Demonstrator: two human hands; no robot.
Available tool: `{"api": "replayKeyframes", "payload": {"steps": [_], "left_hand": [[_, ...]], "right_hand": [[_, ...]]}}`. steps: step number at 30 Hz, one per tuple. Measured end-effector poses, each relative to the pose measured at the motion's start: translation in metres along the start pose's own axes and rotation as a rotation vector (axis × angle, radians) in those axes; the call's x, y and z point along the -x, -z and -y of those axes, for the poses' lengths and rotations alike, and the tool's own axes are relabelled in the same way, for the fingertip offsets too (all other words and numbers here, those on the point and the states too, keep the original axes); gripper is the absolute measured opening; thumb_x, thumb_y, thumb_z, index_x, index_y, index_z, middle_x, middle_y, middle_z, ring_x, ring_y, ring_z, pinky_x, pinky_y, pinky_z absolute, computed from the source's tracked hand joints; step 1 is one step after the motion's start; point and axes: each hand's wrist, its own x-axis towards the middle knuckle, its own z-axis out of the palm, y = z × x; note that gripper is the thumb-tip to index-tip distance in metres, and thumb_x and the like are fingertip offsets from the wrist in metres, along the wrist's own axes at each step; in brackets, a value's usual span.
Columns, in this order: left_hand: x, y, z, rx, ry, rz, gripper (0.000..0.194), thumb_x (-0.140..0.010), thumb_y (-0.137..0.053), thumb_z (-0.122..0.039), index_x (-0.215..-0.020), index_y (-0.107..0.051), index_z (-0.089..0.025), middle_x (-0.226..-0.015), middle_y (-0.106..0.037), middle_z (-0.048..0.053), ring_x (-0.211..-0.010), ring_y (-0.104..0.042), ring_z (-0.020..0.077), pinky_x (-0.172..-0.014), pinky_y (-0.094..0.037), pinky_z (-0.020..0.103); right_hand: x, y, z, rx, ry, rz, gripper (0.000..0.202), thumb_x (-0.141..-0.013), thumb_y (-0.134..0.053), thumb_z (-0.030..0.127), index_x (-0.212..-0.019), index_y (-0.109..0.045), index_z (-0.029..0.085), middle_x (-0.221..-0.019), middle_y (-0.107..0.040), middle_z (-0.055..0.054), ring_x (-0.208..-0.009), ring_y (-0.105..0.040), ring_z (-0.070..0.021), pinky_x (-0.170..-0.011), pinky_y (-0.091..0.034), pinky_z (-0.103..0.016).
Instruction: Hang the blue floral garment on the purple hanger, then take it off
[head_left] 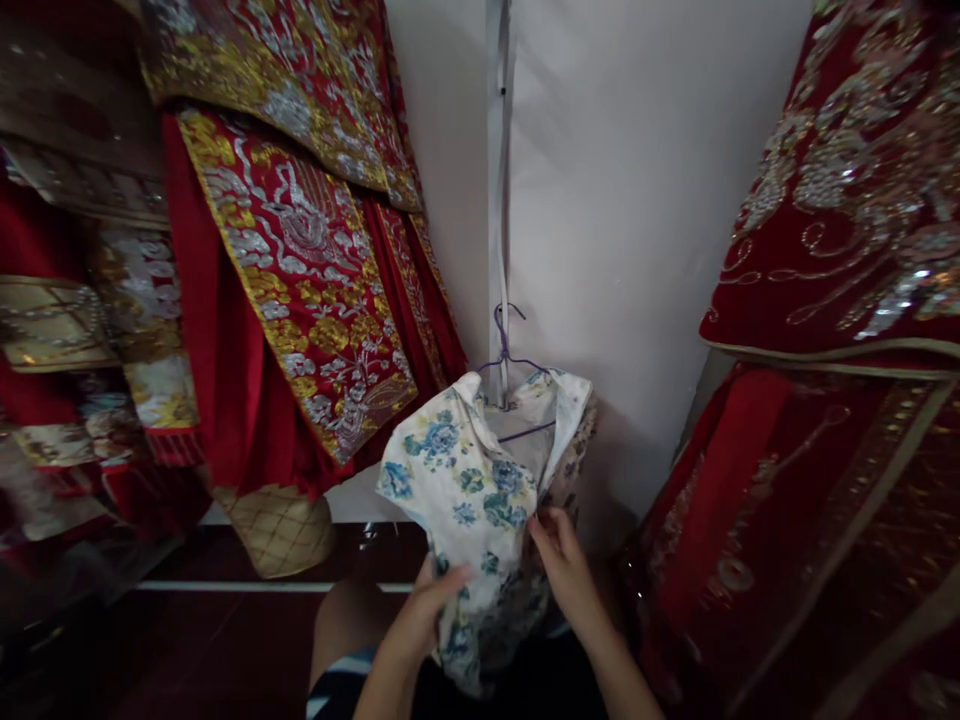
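A white blouse point(461, 480) with blue and green flowers hangs on a thin purple hanger point(503, 350) in front of me. Its collar falls apart at the top, so the hanger's lower bar shows inside the neckline. With thumb and fingers, my right hand point(561, 560) pinches the front edge of the blouse below the collar. At the lower left side of the blouse, my left hand point(439, 605) grips the cloth, thumb in front and the other fingers hidden behind it.
A pale vertical strip point(500, 200) runs down the wall point(615, 200) behind the hanger. Red embroidered garments hang on the left point(315, 260) and on the right point(840, 220). A quilted gold form point(277, 525) stands low at the left, above the dark floor point(225, 640).
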Motion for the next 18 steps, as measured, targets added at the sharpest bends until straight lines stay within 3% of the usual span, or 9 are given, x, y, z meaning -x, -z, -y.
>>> {"api": "replayKeyframes", "payload": {"steps": [2,8,13,16,18], "left_hand": [[0.000,0.000,0.009,-0.013,-0.031,-0.015,0.055,-0.050,-0.089,-0.029,-0.100,-0.067,-0.021,-0.102,-0.074,0.007,-0.105,-0.066,0.0295,-0.091,-0.052,0.036],[-0.002,0.004,0.013,0.052,0.018,-0.113,0.044,-0.051,-0.081,-0.027,-0.092,-0.067,-0.020,-0.089,-0.075,0.005,-0.093,-0.070,0.0291,-0.083,-0.054,0.035],[-0.005,0.018,0.004,0.090,0.003,-0.138,0.048,-0.049,-0.079,-0.025,-0.094,-0.066,-0.017,-0.087,-0.074,0.006,-0.091,-0.070,0.0300,-0.080,-0.054,0.036],[-0.018,0.029,0.002,0.069,-0.041,-0.171,0.049,-0.052,-0.078,-0.029,-0.096,-0.064,-0.014,-0.089,-0.073,0.008,-0.093,-0.069,0.0299,-0.083,-0.052,0.037],[-0.027,0.036,0.003,0.004,-0.192,-0.221,0.049,-0.058,-0.076,-0.032,-0.101,-0.063,-0.014,-0.096,-0.071,0.010,-0.098,-0.066,0.0293,-0.088,-0.050,0.039]], "right_hand": [[-0.008,-0.007,-0.006,-0.025,0.001,0.051,0.037,-0.079,-0.060,0.057,-0.088,-0.064,0.020,-0.089,-0.071,-0.006,-0.084,-0.065,-0.0237,-0.080,-0.051,-0.035],[-0.018,-0.015,0.003,-0.092,0.090,0.174,0.034,-0.081,-0.058,0.054,-0.078,-0.065,0.021,-0.084,-0.071,-0.006,-0.081,-0.064,-0.0231,-0.077,-0.050,-0.034],[-0.018,-0.020,0.013,-0.246,-0.114,0.238,0.032,-0.071,-0.065,0.051,-0.066,-0.057,0.020,-0.054,-0.057,0.002,-0.048,-0.050,-0.0144,-0.045,-0.037,-0.024],[-0.014,-0.018,0.016,-0.380,-0.219,0.211,0.030,-0.064,-0.064,0.044,-0.056,-0.048,0.020,-0.046,-0.048,0.004,-0.041,-0.040,-0.0094,-0.041,-0.028,-0.021],[-0.009,-0.014,0.017,-0.435,-0.250,0.218,0.029,-0.063,-0.062,0.039,-0.051,-0.043,0.021,-0.043,-0.044,0.005,-0.041,-0.035,-0.0075,-0.042,-0.025,-0.021]]}}
